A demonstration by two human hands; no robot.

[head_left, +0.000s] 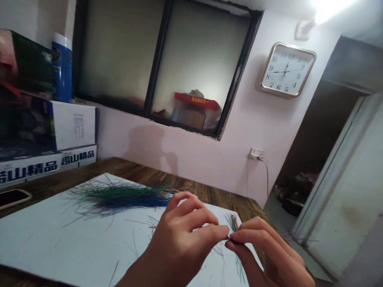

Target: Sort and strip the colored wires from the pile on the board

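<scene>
the heap of green and blue strands [125,197] lies long-ways across the white sheet [60,239], nearer the left hand [182,235]. that hand's fingertips pinch a small tuft [233,224], its ends pointing up, and the right hand [269,251] clamps it from the other side.

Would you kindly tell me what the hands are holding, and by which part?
The left hand and right hand pinch a small bundle of thin coloured strands near its middle, ends fanning above and below.
</scene>
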